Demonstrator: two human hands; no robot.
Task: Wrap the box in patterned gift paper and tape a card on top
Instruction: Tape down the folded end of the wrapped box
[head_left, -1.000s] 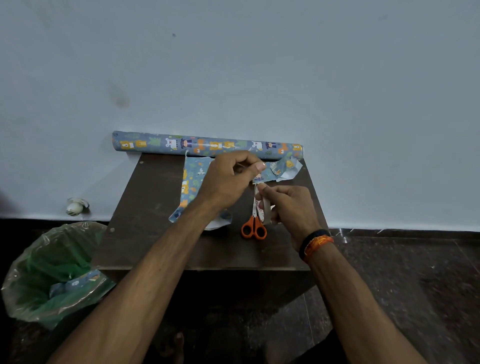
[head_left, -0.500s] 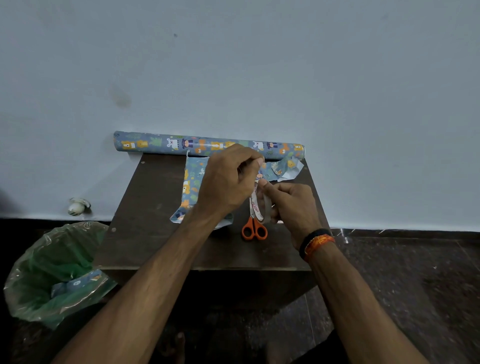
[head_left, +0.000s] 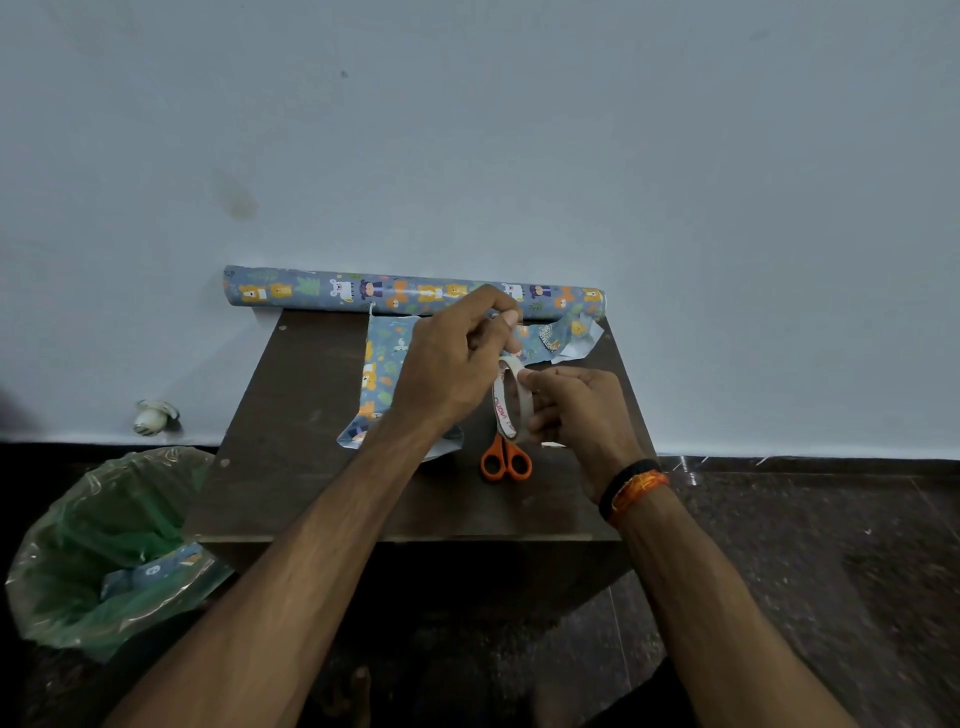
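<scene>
Near the middle of the frame your right hand (head_left: 576, 410) grips the tape roll (head_left: 511, 400), standing on its edge above the orange scissors (head_left: 505, 461). Your left hand (head_left: 452, 364) pinches the tape end with curled fingers, just above the roll. The cut patterned paper (head_left: 382, 374) lies on the dark table (head_left: 291, 415), partly under your left hand. The paper roll (head_left: 322, 288) lies along the wall behind. I cannot see the box.

Both hands meet, left hand (head_left: 451, 364) fingertips pinched, right hand (head_left: 576, 410) curled.
</scene>
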